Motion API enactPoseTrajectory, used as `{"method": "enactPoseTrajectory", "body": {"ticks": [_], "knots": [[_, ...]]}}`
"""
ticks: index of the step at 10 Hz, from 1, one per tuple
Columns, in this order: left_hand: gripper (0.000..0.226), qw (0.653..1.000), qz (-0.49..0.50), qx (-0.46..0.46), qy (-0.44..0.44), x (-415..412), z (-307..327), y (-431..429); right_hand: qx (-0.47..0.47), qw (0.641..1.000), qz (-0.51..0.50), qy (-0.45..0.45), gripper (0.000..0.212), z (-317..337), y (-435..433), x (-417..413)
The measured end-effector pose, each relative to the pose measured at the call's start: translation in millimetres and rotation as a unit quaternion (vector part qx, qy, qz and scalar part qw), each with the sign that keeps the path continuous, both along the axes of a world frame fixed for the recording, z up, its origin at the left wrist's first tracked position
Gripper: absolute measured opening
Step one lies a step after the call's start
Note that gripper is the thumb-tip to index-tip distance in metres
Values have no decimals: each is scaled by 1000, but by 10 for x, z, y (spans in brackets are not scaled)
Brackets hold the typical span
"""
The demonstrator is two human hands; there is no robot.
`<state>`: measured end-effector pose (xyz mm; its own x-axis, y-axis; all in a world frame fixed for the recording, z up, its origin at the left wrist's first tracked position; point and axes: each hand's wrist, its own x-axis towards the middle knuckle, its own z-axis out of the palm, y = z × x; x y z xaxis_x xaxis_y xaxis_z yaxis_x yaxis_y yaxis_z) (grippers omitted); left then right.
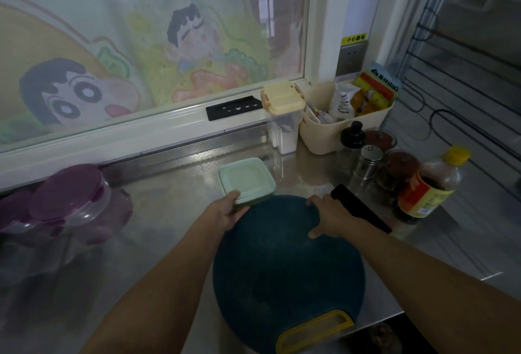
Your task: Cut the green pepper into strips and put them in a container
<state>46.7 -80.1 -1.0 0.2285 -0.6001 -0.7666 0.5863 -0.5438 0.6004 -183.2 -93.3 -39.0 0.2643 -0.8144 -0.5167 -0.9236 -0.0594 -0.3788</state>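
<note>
No green pepper is seen anywhere in view. The container point(247, 179), pale green with its lid on, sits on the steel desk point(169, 207) just behind the far-left edge of the cutting board point(287, 272). Its near-left corner is gripped by the left hand point(225, 214), thumb on the lid, fingers wrapped under the side. The right hand point(332, 219) is laid on the far edge of the board, fingers curled over the rim and thumb pressed on the top face; nothing else is grasped by it.

The board is round, dark teal, bare, with a yellow handle loop point(315, 331) at the near edge, overhanging the desk front. A black knife-like object point(361, 208) lies just right of the right hand, partly hidden by it; blade or sheath cannot be told.

Right of that: a soy-sauce-type bottle point(431, 184) with yellow cap, a metal-topped shaker point(369, 160), a black-capped bottle point(351, 135), two dark-red-lidded jars point(400, 166). Behind them, a cream basket point(318, 133) of packets and a clear canister with a cream clip lid point(282, 100) are set against the window sill.

At far left, clear jars with purple lids point(70, 195) are stacked. The window behind is covered by a cartoon-print curtain point(127, 43).
</note>
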Motion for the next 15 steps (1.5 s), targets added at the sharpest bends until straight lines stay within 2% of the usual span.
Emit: {"method": "enactPoseTrajectory", "body": {"ticks": [1, 6, 9, 11, 12, 13, 14, 15], "knots": [[39, 1000, 29, 4, -2, -26, -86, -217, -1, 1000, 5, 20, 94, 7, -33, 20], [39, 999, 20, -31, 2, 66, -7, -930, -50, 996, 32, 63, 90, -34, 27, 37], [42, 995, 6, -61, 81, 115, 90, -984, -54, 995, 28, 83, 90, 33, 75, 122], [47, 977, 94, -92, 166, 80, 143, -934, -82, 989, 49, 114, 78, 56, 170, 143], [51, 979, 86, -97, 156, 77, 138, -890, -66, 993, 38, 94, 80, 53, 130, 127], [48, 983, 55, -83, 155, 69, 238, -795, -39, 995, 40, 87, 79, 90, 100, 110], [43, 991, -37, -59, 112, 26, 401, -671, 2, 993, 50, 103, 72, 217, 54, 114], [23, 990, -127, -66, 23, -64, 612, -472, 41, 994, 46, 92, 56, 338, -56, 133]]}}
